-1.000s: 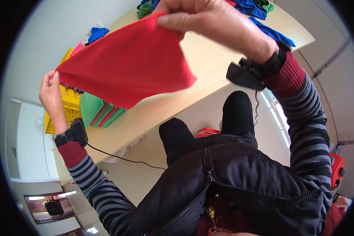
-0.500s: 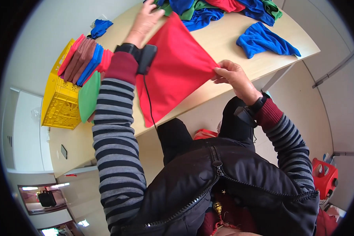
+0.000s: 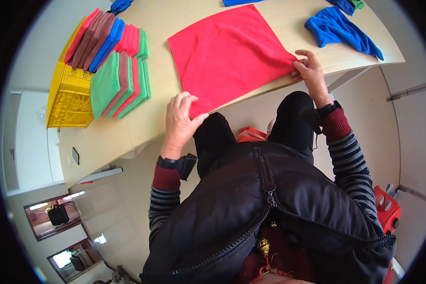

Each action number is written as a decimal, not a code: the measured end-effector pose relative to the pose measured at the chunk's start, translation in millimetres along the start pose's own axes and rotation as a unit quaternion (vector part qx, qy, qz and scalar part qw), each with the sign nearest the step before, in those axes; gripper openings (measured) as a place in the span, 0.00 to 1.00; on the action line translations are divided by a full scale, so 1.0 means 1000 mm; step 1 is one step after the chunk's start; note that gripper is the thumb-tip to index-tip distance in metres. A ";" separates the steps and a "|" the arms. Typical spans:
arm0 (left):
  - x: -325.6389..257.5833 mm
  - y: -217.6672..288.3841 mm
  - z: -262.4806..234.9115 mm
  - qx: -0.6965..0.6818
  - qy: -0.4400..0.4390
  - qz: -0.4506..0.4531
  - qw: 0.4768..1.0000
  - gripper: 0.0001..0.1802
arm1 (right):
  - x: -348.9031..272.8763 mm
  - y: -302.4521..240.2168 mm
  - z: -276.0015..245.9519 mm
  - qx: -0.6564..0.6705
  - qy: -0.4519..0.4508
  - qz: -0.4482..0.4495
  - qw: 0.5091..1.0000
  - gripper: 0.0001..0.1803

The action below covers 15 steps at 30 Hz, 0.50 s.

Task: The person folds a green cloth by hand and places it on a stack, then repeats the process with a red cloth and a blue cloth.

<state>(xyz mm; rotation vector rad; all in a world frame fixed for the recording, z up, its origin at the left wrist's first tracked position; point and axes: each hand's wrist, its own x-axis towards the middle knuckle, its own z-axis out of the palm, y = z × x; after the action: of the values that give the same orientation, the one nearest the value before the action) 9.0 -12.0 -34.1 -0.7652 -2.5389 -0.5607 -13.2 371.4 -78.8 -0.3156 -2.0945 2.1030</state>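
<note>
A red cloth (image 3: pixel 232 57) lies spread nearly flat on the light wooden table, its near edge reaching the table's front. My left hand (image 3: pixel 179 124) is at the cloth's near left corner, thumb and fingers apart, fingertips touching the fabric. At the right corner, my right hand (image 3: pixel 313 78) pinches the cloth between thumb and fingers. A crumpled blue cloth (image 3: pixel 338 31) rests beyond my right hand. Left of the red cloth stand folded cloths in green (image 3: pixel 105 83), brown and red, lined up on edge.
A yellow plastic crate (image 3: pixel 71 97) at the table's left holds more folded cloths (image 3: pixel 97 42). A dark flat object (image 3: pixel 75 155) lies near the table's left end. More blue and green cloths (image 3: pixel 348 5) show at the far edge. A red container (image 3: pixel 387 210) stands low at the right.
My left hand has come down from the far side to the cloth's near left corner. The red cloth, lifted and slanting before, now lies spread out. My right hand keeps its corner.
</note>
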 end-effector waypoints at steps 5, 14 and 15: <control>-0.040 -0.007 0.006 0.033 0.001 -0.005 0.999 0.10 | -0.010 -0.005 0.002 -0.023 -0.031 -0.012 0.999 0.14; 0.000 -0.037 -0.019 -0.059 0.027 -0.087 0.994 0.05 | -0.003 -0.004 -0.012 0.038 -0.079 0.026 0.996 0.11; 0.014 -0.037 -0.024 -0.059 0.029 -0.089 0.994 0.05 | -0.003 -0.001 -0.014 0.037 -0.082 0.025 0.996 0.11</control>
<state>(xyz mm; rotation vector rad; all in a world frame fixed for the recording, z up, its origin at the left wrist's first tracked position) -17.3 -46.0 -16.7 -0.5562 -2.5539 -0.7850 -6.6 384.2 -77.7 -0.1946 -2.1092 2.3003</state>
